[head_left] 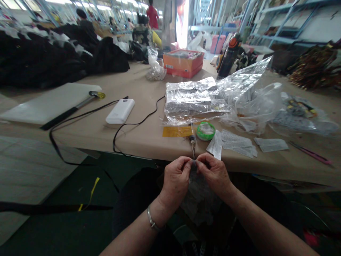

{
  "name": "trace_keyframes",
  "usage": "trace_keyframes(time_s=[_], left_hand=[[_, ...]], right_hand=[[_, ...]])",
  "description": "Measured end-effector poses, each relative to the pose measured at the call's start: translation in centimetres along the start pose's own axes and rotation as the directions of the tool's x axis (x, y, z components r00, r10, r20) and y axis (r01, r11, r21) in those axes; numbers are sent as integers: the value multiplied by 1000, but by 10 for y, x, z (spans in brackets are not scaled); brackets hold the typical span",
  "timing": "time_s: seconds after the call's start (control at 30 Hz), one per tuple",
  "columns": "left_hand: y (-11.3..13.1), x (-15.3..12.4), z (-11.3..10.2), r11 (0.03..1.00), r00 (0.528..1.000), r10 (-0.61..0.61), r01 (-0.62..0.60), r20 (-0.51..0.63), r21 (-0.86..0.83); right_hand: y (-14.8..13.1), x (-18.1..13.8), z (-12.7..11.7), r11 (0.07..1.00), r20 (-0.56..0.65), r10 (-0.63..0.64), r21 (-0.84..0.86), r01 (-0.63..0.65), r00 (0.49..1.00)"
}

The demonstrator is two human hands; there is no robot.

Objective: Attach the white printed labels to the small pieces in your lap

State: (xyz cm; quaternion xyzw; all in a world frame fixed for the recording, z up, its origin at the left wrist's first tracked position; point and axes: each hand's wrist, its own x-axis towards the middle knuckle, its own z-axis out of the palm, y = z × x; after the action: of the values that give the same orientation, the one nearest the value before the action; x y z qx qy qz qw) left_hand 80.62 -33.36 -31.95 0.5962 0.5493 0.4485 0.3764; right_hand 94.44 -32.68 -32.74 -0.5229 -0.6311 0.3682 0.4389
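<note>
Nothing is coming up readable right now! The white paper slips (238,143) on the tabletop (149,138) are showing rows of fine print (231,138), all blurring past reading. Over on the orange box (182,64), a small pale label (169,66) is sitting too tiny to make out. Down at the bottom edge, dark cloth (188,249) is carrying pale lettering (198,246), and that isn't resolving into words either.

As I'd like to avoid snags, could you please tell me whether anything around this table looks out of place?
A black cord near the white power bank droops over the front edge of the table, so it might catch on something. No spill or damage is clearly visible.
</note>
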Motion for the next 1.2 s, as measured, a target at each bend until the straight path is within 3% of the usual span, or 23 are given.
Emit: trace_keyframes(time_s=[0.63,0.8,0.9,0.97,1.07,1.2], left_hand=[[-6,9,6,999,999,32,-31,-41,20],[-1,-4,-1,1000,1000,-13,13,5,3],[-5,-11,-6,998,998,-63,63,19,-8],[-11,-13,-8,996,996,-87,87,19,-17],[-20,-12,-10,993,993,-119,119,-21,-24],[-23,-11,-12,993,992,-120,121,-44,6]], right_hand=[[4,6,2,999,-32,-31,12,31,999],[-7,-9,-7,1000,87,-18,8,18,996],[-17,-11,-23,989,89,-113,-87,121,990],[-23,0,-37,934,38,-260,-244,261,965],[-26,31,-55,726,34,-460,-561,398,887],[-22,65,-66,459,151,-451,-806,374,879]])
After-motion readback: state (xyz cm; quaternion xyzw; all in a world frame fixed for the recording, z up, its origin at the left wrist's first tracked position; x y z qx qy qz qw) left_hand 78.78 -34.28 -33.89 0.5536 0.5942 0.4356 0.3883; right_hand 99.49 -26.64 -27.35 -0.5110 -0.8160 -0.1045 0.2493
